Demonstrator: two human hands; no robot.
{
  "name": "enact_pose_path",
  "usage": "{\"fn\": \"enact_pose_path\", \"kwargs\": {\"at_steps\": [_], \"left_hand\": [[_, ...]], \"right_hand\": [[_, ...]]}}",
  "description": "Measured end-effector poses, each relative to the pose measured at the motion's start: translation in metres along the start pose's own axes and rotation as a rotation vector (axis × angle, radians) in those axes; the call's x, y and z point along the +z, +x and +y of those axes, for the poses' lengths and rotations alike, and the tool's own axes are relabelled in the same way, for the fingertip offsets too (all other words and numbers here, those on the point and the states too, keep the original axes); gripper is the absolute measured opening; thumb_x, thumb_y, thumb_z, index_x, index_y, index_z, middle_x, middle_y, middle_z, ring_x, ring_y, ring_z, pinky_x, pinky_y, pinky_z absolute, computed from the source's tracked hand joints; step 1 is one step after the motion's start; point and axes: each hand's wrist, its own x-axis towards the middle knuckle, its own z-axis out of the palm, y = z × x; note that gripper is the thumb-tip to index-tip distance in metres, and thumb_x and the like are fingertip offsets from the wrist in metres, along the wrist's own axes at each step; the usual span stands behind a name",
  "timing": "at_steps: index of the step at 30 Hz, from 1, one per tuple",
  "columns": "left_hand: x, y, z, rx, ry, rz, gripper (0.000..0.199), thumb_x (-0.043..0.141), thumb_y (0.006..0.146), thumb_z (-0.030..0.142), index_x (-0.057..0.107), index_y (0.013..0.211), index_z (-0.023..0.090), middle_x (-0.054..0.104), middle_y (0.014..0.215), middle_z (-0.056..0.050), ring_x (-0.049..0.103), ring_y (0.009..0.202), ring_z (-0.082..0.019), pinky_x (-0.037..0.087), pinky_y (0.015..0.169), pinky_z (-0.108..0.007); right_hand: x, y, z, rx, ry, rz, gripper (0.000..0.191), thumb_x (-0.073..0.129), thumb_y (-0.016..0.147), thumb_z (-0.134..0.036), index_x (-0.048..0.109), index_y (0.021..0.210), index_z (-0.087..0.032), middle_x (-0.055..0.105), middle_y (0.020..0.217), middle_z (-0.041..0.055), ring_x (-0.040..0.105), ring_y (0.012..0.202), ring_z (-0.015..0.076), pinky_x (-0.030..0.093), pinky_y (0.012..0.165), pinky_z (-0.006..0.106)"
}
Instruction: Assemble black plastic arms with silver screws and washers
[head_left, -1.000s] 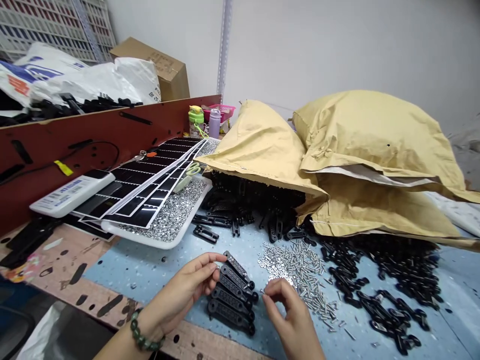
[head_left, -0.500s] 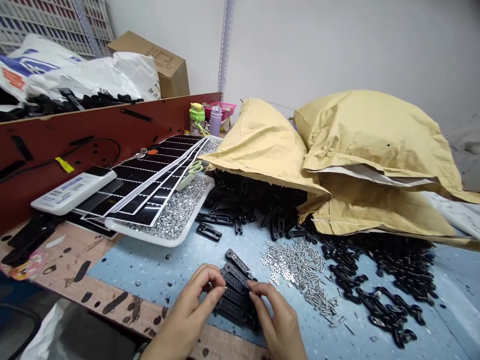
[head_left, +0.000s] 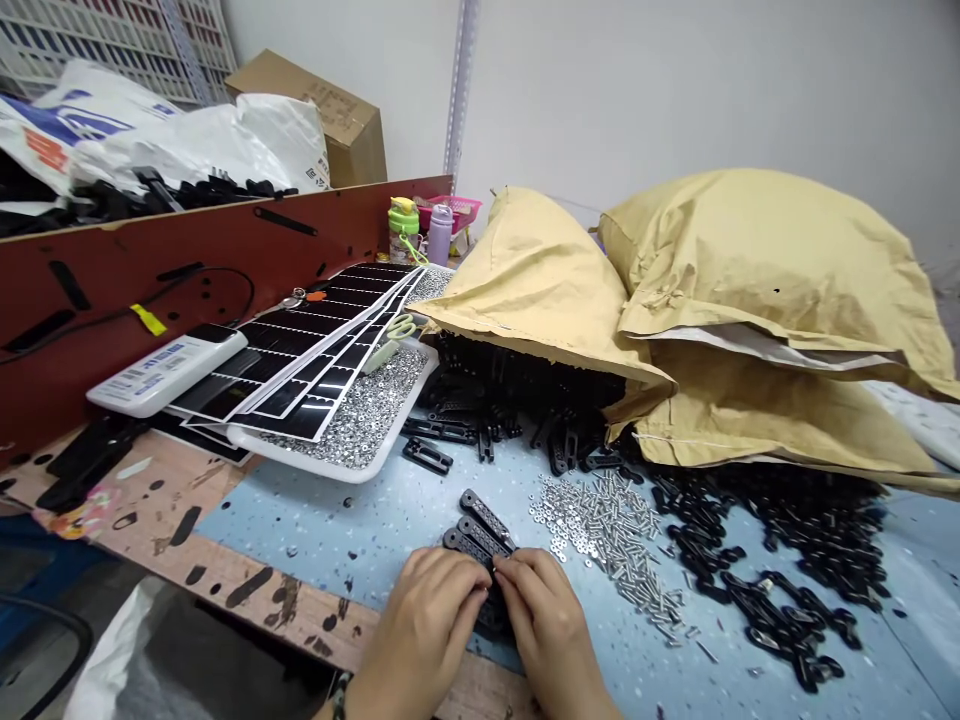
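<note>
Several long black textured plastic parts [head_left: 484, 515] lie side by side in a fan on the blue mat, partly covered by my hands. My left hand [head_left: 427, 620] is over the left side of the row, its thumb and forefinger pinched together; whatever sits between the tips is too small to name. Close beside it, my right hand [head_left: 551, 620] has its fingertips pinched at the end of one part, and what they hold is hidden. To the right of my hands lie a pile of metal screws [head_left: 622, 540] and a spread of small nuts [head_left: 559, 510].
Yellow sacks [head_left: 555, 270] stand behind, one spilling black parts [head_left: 487, 390]. Small black pieces [head_left: 810, 540] are heaped at right. At left, a white tray [head_left: 352, 475] of metal nuts carries black printed sheets [head_left: 300, 370], beside a white device [head_left: 169, 370]. A red board [head_left: 285, 235] runs behind.
My left hand has moved right, over the black parts and up against my right hand. The whole view has shifted slightly.
</note>
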Motion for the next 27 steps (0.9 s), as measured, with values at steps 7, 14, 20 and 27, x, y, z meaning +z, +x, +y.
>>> {"fn": "enact_pose_path", "kwargs": {"at_steps": [7, 14, 20, 27], "left_hand": [[0.008, 0.002, 0.001, 0.046, 0.072, -0.011, 0.013, 0.043, 0.093, 0.016, 0.052, 0.086, 0.022, 0.062, 0.086, -0.003, 0.055, 0.082, -0.021, 0.039, 0.078, -0.037], [0.018, 0.010, 0.004, 0.214, 0.222, -0.063, 0.023, 0.038, 0.084, 0.000, 0.051, 0.081, 0.019, 0.059, 0.081, -0.004, 0.052, 0.077, -0.020, 0.038, 0.074, -0.038], [0.018, 0.015, 0.004, 0.284, 0.171, 0.033, 0.028, 0.034, 0.082, -0.005, 0.049, 0.077, 0.018, 0.055, 0.076, -0.001, 0.048, 0.072, -0.018, 0.039, 0.072, -0.037], [0.016, 0.012, 0.005, 0.309, 0.232, 0.047, 0.031, 0.033, 0.086, -0.003, 0.055, 0.079, 0.018, 0.058, 0.079, -0.002, 0.052, 0.074, -0.017, 0.044, 0.072, -0.037]], "right_hand": [[-0.010, 0.007, -0.005, 0.128, 0.068, 0.010, 0.006, 0.049, 0.090, -0.017, 0.053, 0.089, -0.022, 0.056, 0.084, 0.0034, 0.056, 0.078, 0.0200, 0.047, 0.067, 0.030], [-0.089, -0.017, 0.068, 0.371, -0.351, 0.232, 0.019, 0.042, 0.093, -0.037, 0.056, 0.094, -0.023, 0.060, 0.093, 0.0098, 0.059, 0.083, 0.0268, 0.049, 0.067, 0.037], [-0.097, -0.019, 0.103, 0.397, -0.449, 0.083, 0.026, 0.041, 0.085, -0.028, 0.063, 0.097, -0.020, 0.064, 0.099, 0.0097, 0.059, 0.093, 0.0299, 0.046, 0.082, 0.043], [-0.094, -0.008, 0.104, 0.428, -0.467, -0.036, 0.025, 0.038, 0.087, -0.026, 0.060, 0.077, -0.020, 0.059, 0.086, 0.0091, 0.057, 0.083, 0.0258, 0.045, 0.077, 0.038]]}}
